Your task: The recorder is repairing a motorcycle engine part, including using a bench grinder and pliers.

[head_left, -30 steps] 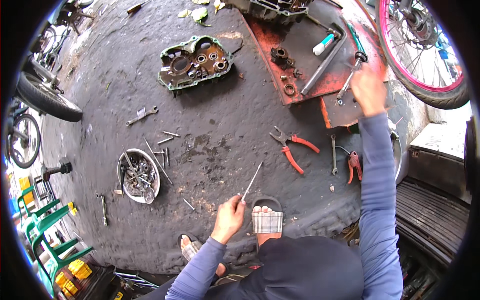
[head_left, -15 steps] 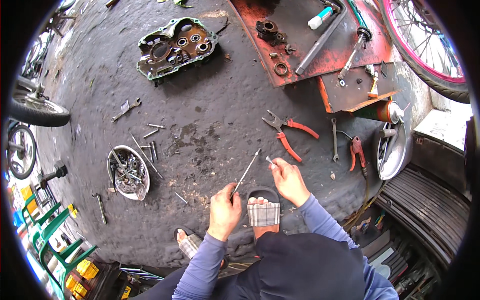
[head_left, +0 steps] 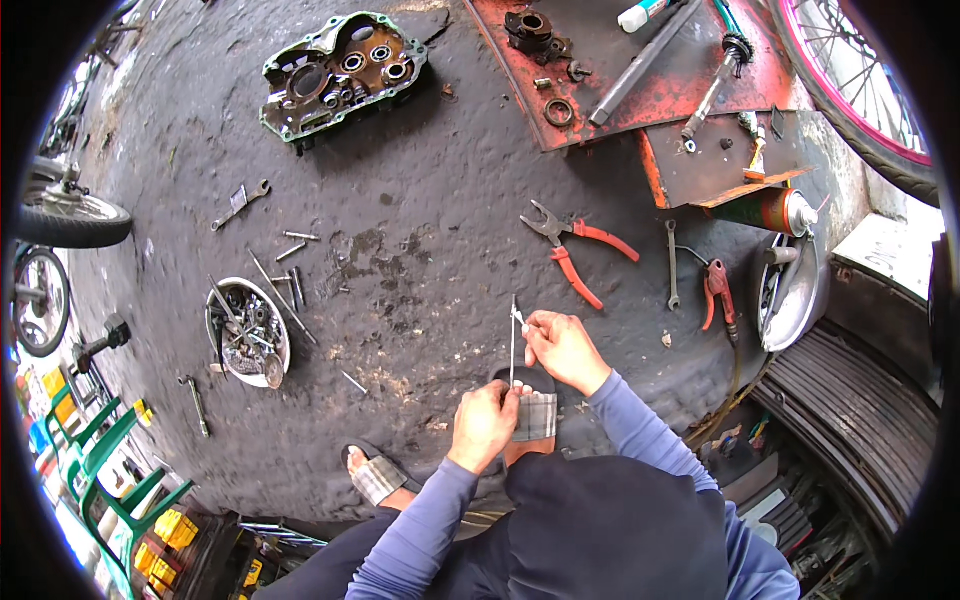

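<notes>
My left hand (head_left: 483,425) is closed around the lower end of a thin metal rod (head_left: 513,352), which points up and away from me over my sandalled foot. My right hand (head_left: 566,350) pinches a small pale metal piece (head_left: 519,317), too small to name for certain. That piece sits against or right beside the rod near its far end; I cannot tell if they touch. Just beyond my right hand lie pliers (head_left: 572,245) with red handles, jaws apart. Left of my hands, a white bowl (head_left: 286,352) holds small metal parts.
An engine casing (head_left: 335,85) lies at the far left. Metal parts rest on a red metal sheet (head_left: 600,85) at the far right. Spanners (head_left: 672,265), a red-handled air gun (head_left: 716,290), a white basin (head_left: 800,320) and a spray can (head_left: 785,212) are to the right. Loose bolts (head_left: 291,250) lie near the bowl.
My left hand has moved right and the rod now stands more upright in view. My right hand has shifted slightly left, bringing the small piece to the rod's far end.
</notes>
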Motion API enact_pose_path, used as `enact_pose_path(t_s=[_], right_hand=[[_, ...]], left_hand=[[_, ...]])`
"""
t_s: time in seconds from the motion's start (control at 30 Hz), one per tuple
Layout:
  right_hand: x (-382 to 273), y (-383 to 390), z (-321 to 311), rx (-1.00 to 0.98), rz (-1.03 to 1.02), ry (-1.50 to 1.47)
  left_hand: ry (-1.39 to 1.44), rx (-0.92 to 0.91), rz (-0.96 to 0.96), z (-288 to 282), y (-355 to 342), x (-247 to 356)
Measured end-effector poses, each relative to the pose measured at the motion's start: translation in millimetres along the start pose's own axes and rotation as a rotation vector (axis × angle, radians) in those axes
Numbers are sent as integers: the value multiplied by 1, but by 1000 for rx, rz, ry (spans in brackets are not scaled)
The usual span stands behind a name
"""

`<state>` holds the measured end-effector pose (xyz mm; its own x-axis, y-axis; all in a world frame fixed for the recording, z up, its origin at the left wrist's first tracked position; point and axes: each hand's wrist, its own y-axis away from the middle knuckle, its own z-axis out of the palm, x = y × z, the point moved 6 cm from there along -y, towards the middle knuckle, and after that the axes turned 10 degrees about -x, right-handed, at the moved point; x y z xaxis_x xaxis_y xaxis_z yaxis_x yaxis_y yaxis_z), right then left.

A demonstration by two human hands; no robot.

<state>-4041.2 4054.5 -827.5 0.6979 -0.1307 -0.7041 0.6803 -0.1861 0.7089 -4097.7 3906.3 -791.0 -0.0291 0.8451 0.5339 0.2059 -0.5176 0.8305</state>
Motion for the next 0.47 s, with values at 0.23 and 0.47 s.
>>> enact_pose_path(t_s=[0.23, 0.47], right_hand=[[9, -6, 6, -36, 47, 9], [7, -9, 12, 46, 36, 46]], left_hand=[[-347, 24, 69, 9, -14, -5], [-408, -82, 100, 9, -24, -6]])
